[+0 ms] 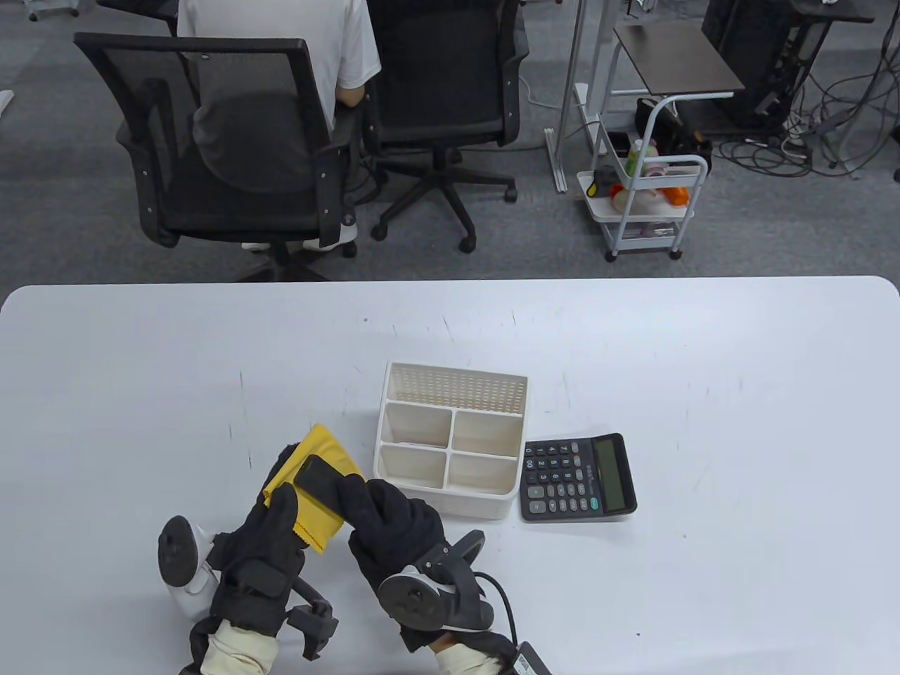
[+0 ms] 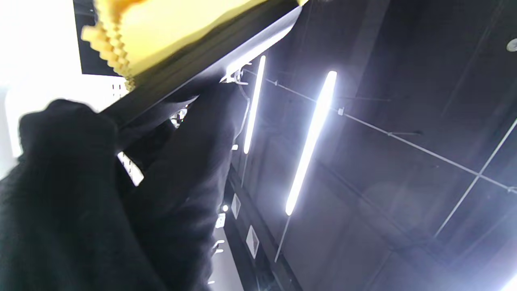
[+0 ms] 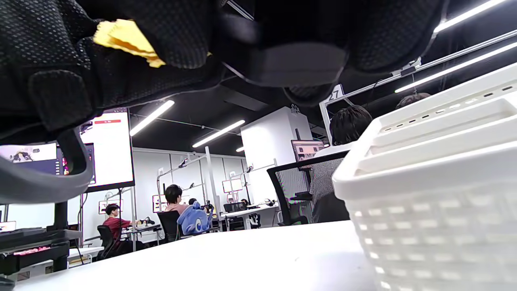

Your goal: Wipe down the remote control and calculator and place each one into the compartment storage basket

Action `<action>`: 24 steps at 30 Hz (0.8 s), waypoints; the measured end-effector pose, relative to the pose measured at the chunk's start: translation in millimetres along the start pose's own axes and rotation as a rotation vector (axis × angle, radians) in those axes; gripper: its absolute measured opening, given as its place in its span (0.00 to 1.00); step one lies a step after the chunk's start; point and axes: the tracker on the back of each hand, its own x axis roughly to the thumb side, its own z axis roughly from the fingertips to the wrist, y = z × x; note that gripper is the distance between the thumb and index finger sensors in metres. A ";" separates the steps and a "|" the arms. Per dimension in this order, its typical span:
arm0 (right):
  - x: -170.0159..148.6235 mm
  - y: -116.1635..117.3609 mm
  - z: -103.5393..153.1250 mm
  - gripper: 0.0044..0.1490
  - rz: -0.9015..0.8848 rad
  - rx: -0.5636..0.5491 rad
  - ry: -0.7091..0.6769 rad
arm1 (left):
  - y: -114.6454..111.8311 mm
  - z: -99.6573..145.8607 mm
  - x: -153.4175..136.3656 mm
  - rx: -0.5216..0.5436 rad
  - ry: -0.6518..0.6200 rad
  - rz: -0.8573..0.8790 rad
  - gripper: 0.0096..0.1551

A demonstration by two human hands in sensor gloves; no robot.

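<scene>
Your right hand [image 1: 394, 520] grips slim black plastic remote control [image 1: 325, 481] by near end, raised over desk [image 1: 140, 365] beside white four-compartment plastic storage basket [image 1: 450, 492]. Left hand [image 1: 271, 541] fingers clasp soft yellow microfibre cloth [image 1: 320, 460] under it. Remote likely light, rigid, slick: hold edges. Black calculator [image 1: 578, 477] lies right of basket.

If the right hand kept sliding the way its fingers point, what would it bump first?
Probably the left hand with the yellow cloth: the right hand, gripping the black remote control, points up-left toward them. Height is hard to judge.
</scene>
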 end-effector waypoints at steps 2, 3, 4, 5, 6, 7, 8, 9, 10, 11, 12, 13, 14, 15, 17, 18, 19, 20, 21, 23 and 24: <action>-0.4 0.8 1.1 0.47 0.026 0.013 -0.031 | 1.9 0.8 -0.4 0.016 -0.006 0.016 0.32; 0.0 1.8 2.0 0.46 0.017 0.022 -0.055 | 2.9 1.4 -1.2 0.026 -0.006 0.022 0.32; 0.6 2.4 2.6 0.46 0.002 0.024 -0.062 | 3.4 1.7 -1.7 0.030 -0.007 0.025 0.32; 2.3 3.2 3.0 0.46 -0.016 0.024 -0.062 | 3.7 1.8 -2.5 0.031 -0.007 0.024 0.32; 3.8 3.4 3.1 0.45 -0.016 0.021 -0.067 | 3.0 1.4 -4.0 0.029 -0.002 0.013 0.32; 6.0 3.5 2.4 0.45 -0.006 0.012 -0.081 | 1.4 1.2 -6.2 0.015 0.021 -0.016 0.33; 6.5 3.4 1.4 0.44 0.017 0.000 -0.065 | -0.5 1.0 -8.4 -0.008 0.031 -0.041 0.33; 5.6 3.1 0.9 0.44 0.020 -0.003 -0.052 | -2.1 0.9 -9.0 -0.010 0.034 -0.042 0.34; 4.1 2.6 0.2 0.44 0.017 -0.006 -0.040 | -2.6 0.5 -8.7 -0.006 0.036 -0.036 0.34; 1.5 1.5 -0.1 0.44 0.013 -0.008 -0.019 | -2.9 -0.4 -8.2 -0.012 0.032 -0.029 0.33; -0.6 0.7 -0.4 0.44 0.013 -0.013 -0.004 | -3.0 -0.7 -7.8 -0.018 0.025 -0.029 0.33; -3.0 0.2 -0.8 0.44 0.013 -0.013 0.009 | -2.7 -0.9 -7.9 -0.016 0.019 -0.028 0.33; -5.6 0.2 -1.0 0.44 0.016 -0.006 0.018 | -1.8 -1.0 -7.5 -0.012 0.014 -0.021 0.33; -8.0 0.5 -0.8 0.45 0.015 0.006 0.020 | -0.7 -1.1 -6.3 -0.006 0.012 -0.012 0.33; -9.3 1.9 0.7 0.45 0.012 0.026 0.016 | 2.2 -0.2 -5.0 0.014 0.010 -0.010 0.33; -8.6 2.5 1.6 0.45 0.014 0.027 0.006 | 3.5 0.3 -4.7 0.027 0.006 -0.006 0.33; -7.8 3.0 2.4 0.45 0.017 0.028 -0.005 | 4.6 0.8 -4.3 0.036 0.003 0.002 0.33; -6.1 3.9 3.6 0.45 0.018 0.029 -0.033 | 5.9 1.7 -3.6 0.047 -0.002 0.013 0.33; -3.5 4.7 4.4 0.45 0.018 0.027 -0.058 | 7.1 2.5 -3.0 0.055 -0.006 0.013 0.33; 1.1 4.7 4.2 0.45 0.026 0.027 -0.080 | 7.3 3.6 -3.3 0.052 -0.005 -0.007 0.33; 2.6 4.6 3.9 0.45 0.022 0.022 -0.086 | 6.4 3.8 -4.0 0.044 -0.002 -0.014 0.33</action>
